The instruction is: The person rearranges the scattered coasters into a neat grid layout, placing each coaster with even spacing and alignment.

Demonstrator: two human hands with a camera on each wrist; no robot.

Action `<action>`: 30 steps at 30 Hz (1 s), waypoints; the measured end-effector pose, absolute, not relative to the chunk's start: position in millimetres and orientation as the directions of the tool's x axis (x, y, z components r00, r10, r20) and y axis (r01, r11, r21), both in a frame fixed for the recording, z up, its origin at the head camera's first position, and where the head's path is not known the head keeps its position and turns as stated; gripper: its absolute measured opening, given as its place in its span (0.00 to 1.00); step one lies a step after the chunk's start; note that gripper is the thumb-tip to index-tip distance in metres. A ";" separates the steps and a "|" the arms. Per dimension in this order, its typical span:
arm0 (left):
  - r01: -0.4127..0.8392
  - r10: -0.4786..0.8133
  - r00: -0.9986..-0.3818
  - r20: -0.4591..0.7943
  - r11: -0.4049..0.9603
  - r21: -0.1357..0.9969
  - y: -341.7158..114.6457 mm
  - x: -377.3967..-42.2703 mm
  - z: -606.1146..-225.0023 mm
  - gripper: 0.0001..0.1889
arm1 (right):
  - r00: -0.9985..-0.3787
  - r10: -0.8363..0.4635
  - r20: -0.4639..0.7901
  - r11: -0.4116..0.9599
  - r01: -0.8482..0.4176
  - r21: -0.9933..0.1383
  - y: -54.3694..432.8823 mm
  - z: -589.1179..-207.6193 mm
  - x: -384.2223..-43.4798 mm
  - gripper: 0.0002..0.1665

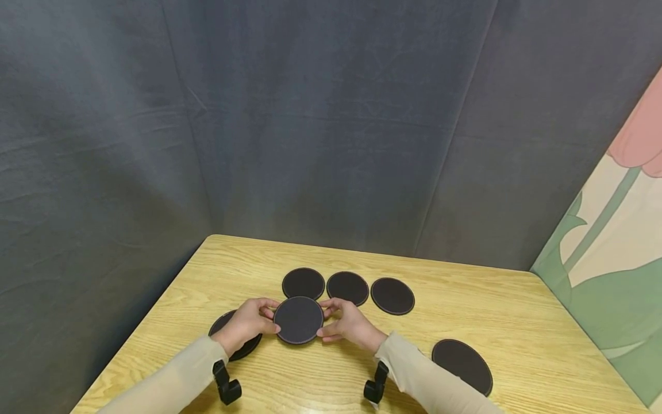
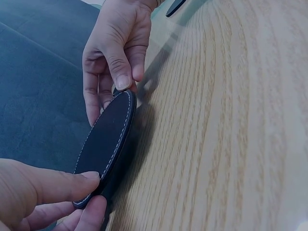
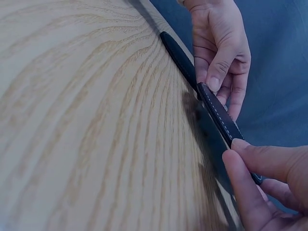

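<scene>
Both hands hold one round black coaster [image 1: 298, 320] with pale stitching round its rim, low over the wooden table. My left hand [image 1: 249, 323] pinches its left edge, thumb on top and fingers beneath. On the opposite edge, my right hand [image 1: 347, 325] pinches it likewise. The left wrist view shows the coaster [image 2: 108, 132] tilted, a shadow on the wood beside it. In the right wrist view the coaster [image 3: 221, 113] appears nearly edge-on between the two hands. Partly hidden under my left wrist lies another dark coaster [image 1: 248, 347].
Behind the hands, three matching coasters lie in a row: a left one [image 1: 303, 282], a middle one [image 1: 347, 287] and a right one [image 1: 392, 296]. Near my right forearm lies another coaster [image 1: 462, 363]. Grey curtain [image 1: 331, 144] hangs behind the table [image 1: 517, 310].
</scene>
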State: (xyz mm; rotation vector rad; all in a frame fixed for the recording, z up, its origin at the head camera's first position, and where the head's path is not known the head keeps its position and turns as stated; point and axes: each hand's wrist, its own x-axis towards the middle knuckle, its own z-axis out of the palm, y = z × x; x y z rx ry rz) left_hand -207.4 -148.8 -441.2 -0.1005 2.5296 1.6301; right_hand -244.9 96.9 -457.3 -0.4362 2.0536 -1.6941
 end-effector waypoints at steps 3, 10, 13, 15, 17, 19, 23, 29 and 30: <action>-0.128 0.013 -0.989 -0.147 0.416 0.900 -147.9 -207.3 -440.7 0.28 | -0.855 -0.501 -0.133 0.204 0.032 -0.978 96.2 -456.8 -243.8 0.38; -0.136 0.012 -0.988 -0.157 0.429 0.893 -146.5 -208.4 -442.1 0.28 | -0.860 -0.493 -0.135 0.207 0.035 -0.978 95.1 -456.4 -240.6 0.38; -0.131 0.016 -0.988 -0.154 0.442 0.888 -145.5 -208.8 -442.3 0.28 | -0.862 -0.487 -0.141 0.216 0.037 -0.976 94.7 -457.9 -240.4 0.38; -0.126 0.020 -0.988 -0.151 0.446 0.886 -144.9 -208.9 -442.0 0.28 | -0.864 -0.483 -0.143 0.221 0.037 -0.975 94.5 -459.5 -240.7 0.37; -0.117 0.026 -0.989 -0.144 0.454 0.883 -144.5 -209.1 -441.3 0.27 | -0.866 -0.479 -0.142 0.223 0.037 -0.974 94.1 -460.7 -240.9 0.37; -0.111 0.029 -0.990 -0.140 0.460 0.881 -144.1 -209.4 -440.7 0.27 | -0.868 -0.474 -0.145 0.225 0.040 -0.974 93.4 -461.3 -240.9 0.37; -0.101 0.027 -0.991 -0.131 0.493 0.864 -142.9 -211.1 -440.9 0.27 | -0.871 -0.469 -0.144 0.222 0.042 -0.974 91.6 -460.0 -239.4 0.37; -0.092 0.027 -0.992 -0.127 0.544 0.834 -141.7 -213.6 -443.0 0.27 | -0.869 -0.474 -0.141 0.220 0.038 -0.975 91.1 -460.6 -238.5 0.36; -0.092 0.029 -0.991 -0.129 0.548 0.831 -141.6 -213.7 -443.0 0.27 | -0.869 -0.475 -0.141 0.220 0.038 -0.975 91.5 -460.9 -238.5 0.36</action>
